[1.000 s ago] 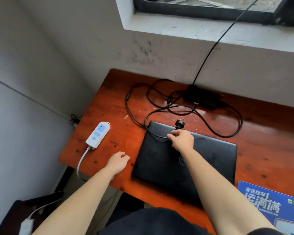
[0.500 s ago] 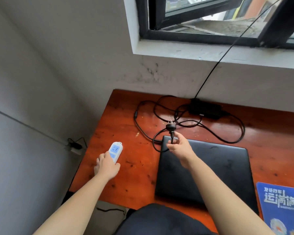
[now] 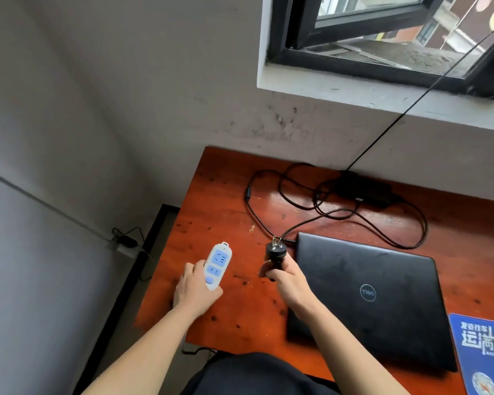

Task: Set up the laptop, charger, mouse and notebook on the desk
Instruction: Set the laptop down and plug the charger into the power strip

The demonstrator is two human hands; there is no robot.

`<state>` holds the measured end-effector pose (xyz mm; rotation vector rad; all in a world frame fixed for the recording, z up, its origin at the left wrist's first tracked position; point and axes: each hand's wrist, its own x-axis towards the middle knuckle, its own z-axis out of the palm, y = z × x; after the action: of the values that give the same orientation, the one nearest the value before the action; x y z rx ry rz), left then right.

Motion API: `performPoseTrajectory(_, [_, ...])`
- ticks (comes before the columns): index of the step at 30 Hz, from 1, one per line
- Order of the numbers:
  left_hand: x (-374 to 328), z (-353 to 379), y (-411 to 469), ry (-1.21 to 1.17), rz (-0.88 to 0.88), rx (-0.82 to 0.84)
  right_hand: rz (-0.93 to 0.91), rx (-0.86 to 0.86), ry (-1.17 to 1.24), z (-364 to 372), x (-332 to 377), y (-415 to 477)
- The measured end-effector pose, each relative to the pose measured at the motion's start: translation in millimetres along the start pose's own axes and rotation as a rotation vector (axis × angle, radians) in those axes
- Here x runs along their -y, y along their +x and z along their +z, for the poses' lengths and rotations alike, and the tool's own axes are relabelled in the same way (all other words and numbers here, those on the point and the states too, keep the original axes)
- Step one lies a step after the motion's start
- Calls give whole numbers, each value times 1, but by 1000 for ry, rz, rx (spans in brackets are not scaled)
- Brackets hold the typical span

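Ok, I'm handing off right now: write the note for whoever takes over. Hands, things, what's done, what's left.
Left hand holds the white power strip at the left edge of the desk. Right hand grips the charger plug, not yet in the strip.
Closed laptop lies flat on the desk; charger brick and looped cable behind it. Blue printed item at the right edge.
Done: laptop and charger on desk.
Left: plug in, open laptop; no mouse in view.
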<state>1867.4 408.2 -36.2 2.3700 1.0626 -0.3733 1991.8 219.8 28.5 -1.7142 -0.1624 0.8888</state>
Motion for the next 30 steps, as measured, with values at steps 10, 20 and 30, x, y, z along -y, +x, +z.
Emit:
performPoseTrajectory(10, [-9,-24,-44,-339,-17,-288,-150,290,-199,9,17,-14])
performPoseTrajectory(20, [-31,-24,-79,-352,79,-416,-545,253,-663,14,10,-31])
performPoseTrajectory(30, [-35,-19,-90,-318,78,-462,-616,-18,-867,9,11,-40])
